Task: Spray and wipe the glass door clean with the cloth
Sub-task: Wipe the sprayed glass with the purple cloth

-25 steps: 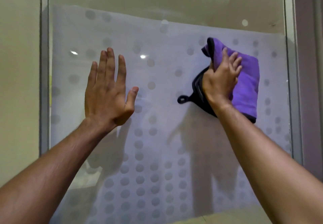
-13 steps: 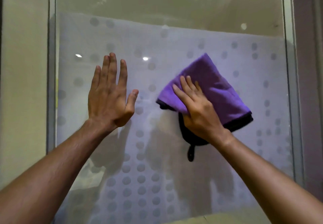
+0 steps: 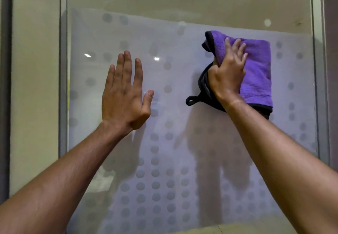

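Note:
The glass door (image 3: 173, 38) fills the view, frosted with a pattern of grey dots. My right hand (image 3: 227, 76) presses a folded purple cloth (image 3: 257, 73) with black edging and a black loop flat against the glass at the upper right. My left hand (image 3: 124, 94) rests flat on the glass left of centre, fingers spread and pointing up, holding nothing. No spray bottle is in view.
A metal frame (image 3: 63, 69) borders the glass on the left, with a beige wall panel (image 3: 34, 87) beyond it. Another frame strip (image 3: 317, 69) runs down the right side. Reflections of my arms show in the glass.
My right hand has swept the cloth from the middle of the glass up and to the right, turning it so the black loop points left. My left hand stays in place.

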